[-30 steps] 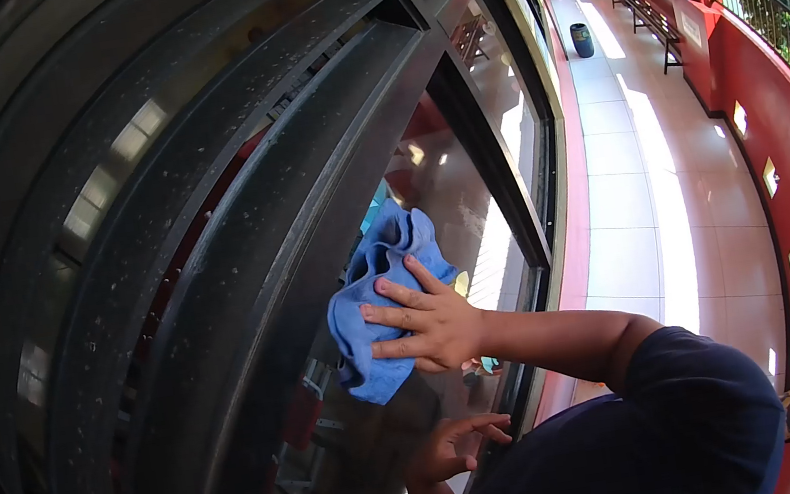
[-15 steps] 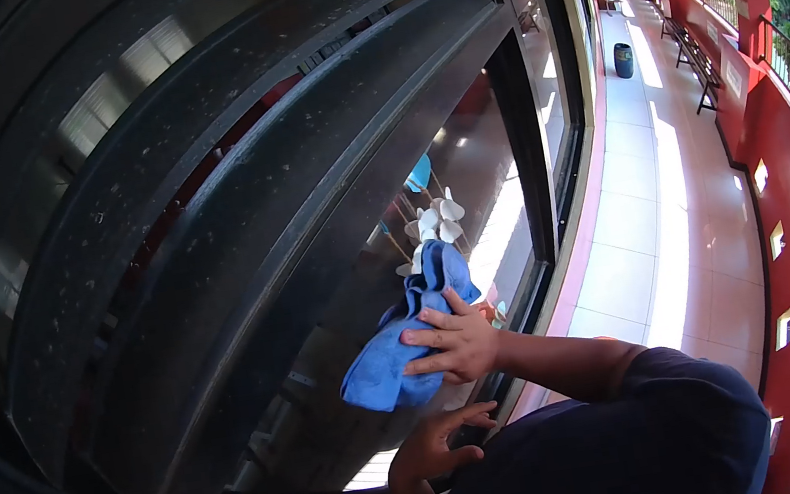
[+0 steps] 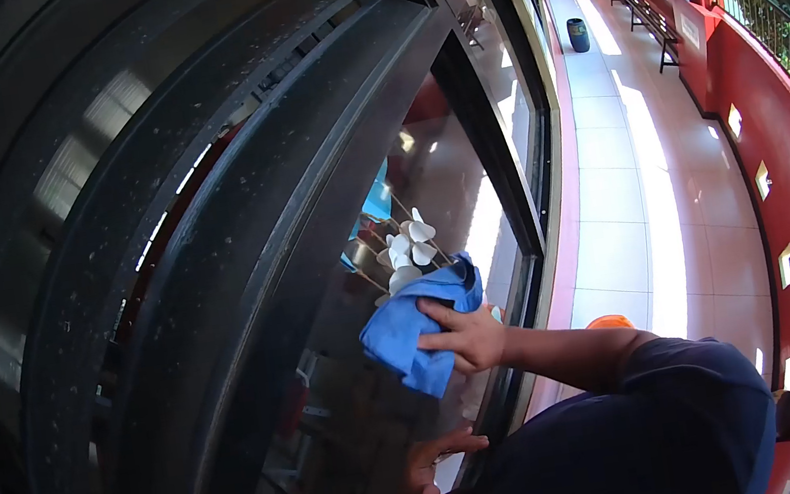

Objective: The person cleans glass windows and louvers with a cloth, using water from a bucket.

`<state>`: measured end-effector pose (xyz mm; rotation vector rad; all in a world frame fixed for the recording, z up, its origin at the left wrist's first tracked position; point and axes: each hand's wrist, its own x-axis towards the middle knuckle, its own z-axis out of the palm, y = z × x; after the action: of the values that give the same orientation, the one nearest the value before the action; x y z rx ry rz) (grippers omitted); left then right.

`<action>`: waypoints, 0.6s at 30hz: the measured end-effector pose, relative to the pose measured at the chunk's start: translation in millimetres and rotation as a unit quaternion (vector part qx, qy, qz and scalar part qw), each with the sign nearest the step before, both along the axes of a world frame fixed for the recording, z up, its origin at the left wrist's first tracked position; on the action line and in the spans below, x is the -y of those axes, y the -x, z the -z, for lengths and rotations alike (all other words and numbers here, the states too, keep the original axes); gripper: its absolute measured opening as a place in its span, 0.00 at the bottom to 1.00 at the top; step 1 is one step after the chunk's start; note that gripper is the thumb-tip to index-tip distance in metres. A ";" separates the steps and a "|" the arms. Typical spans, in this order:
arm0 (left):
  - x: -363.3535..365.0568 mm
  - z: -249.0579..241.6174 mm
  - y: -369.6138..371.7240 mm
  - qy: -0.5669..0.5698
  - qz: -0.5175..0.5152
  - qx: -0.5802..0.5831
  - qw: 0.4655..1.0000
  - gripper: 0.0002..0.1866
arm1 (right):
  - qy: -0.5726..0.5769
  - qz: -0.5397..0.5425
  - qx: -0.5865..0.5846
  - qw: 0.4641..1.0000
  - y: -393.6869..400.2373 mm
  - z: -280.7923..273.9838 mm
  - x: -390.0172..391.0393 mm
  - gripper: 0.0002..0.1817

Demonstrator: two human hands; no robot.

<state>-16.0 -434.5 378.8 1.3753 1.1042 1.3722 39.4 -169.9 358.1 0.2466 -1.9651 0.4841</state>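
Note:
A crumpled blue cloth lies against the dark glass pane, below the slats. My right hand grips it, fingers bent over its right side, with the arm reaching in from the right. Part of the cloth hangs below the fingers. Lower down, near the bottom edge of the view, my left hand is apart from the cloth. Its fingers are partly extended and it holds nothing. White petal-like decorations on thin stems show just above the cloth.
Dark, speckled louvre slats fill the left side. A dark window frame runs beside the tiled walkway. Farther along are a dark bin and a bench by the red wall. Something orange shows behind my right arm.
The view has shifted, with the walkway and bin now farther left. My right hand has moved slightly up and right against the pane, and the cloth has folded differently. My left hand appears lower.

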 end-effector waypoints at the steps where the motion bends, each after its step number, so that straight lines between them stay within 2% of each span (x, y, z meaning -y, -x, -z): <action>1: 0.8 3.3 2.0 -0.002 0.010 0.009 1.000 0.65 | -0.010 -0.005 -0.019 1.000 12.1 -26.5 -46.2 0.36; 2: 0.3 11.0 5.0 -0.009 0.017 0.020 1.000 0.65 | 0.132 -0.024 -0.022 0.991 19.1 -55.8 -73.1 0.35; 3: -0.7 15.9 4.2 -0.020 0.021 0.032 0.999 0.65 | 0.154 0.047 -0.091 0.983 29.4 -90.3 -109.2 0.35; 4: -0.1 12.9 1.2 -0.009 0.009 0.042 0.999 0.64 | 0.200 0.074 -0.124 0.969 41.4 -109.4 -153.4 0.30; 5: -1.9 11.1 -0.9 -0.002 0.001 0.044 0.999 0.64 | 0.320 0.007 -0.112 0.941 53.0 -106.7 -191.8 0.28; 6: -2.3 8.7 -1.4 0.007 -0.007 0.045 0.999 0.64 | 0.439 -0.055 -0.116 0.889 64.4 -104.3 -230.0 0.27; 7: -0.5 6.5 -1.6 0.018 -0.014 0.043 0.999 0.63 | 0.496 -0.069 -0.054 0.864 55.2 -102.0 -237.9 0.27; 9: 0.2 9.1 1.8 0.007 -0.011 0.020 1.000 0.63 | 0.431 -0.003 -0.141 0.891 72.8 -58.2 -219.4 0.26; 11: -4.9 4.6 -2.4 0.004 -0.013 0.007 1.000 0.63 | 0.397 0.249 -0.199 0.861 97.9 -4.4 -167.4 0.24; 13: -6.2 7.1 -5.8 0.002 -0.013 -0.005 1.000 0.62 | 0.495 0.184 -0.129 0.839 82.3 -0.8 -126.6 0.23; 14: -3.6 4.9 -2.3 0.009 -0.013 -0.017 1.000 0.62 | 0.505 0.144 -0.139 0.840 84.8 -1.7 -133.3 0.21; 15: -2.6 1.6 -1.2 0.007 -0.009 -0.023 1.000 0.61 | 0.572 0.133 -0.098 0.804 83.3 -21.2 -128.6 0.19; 17: -6.7 -1.9 -2.9 0.003 0.004 -0.029 1.000 0.59 | 0.432 0.072 -0.188 0.879 65.3 -96.9 -71.2 0.19; 18: -7.3 -3.7 -4.0 0.005 0.014 -0.041 0.999 0.57 | 0.356 0.098 -0.176 0.913 53.4 -128.6 -33.3 0.20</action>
<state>-12.1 -427.2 382.5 1.4462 1.1403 1.2978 -14.0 -136.6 486.7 -0.3080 -1.3365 0.9159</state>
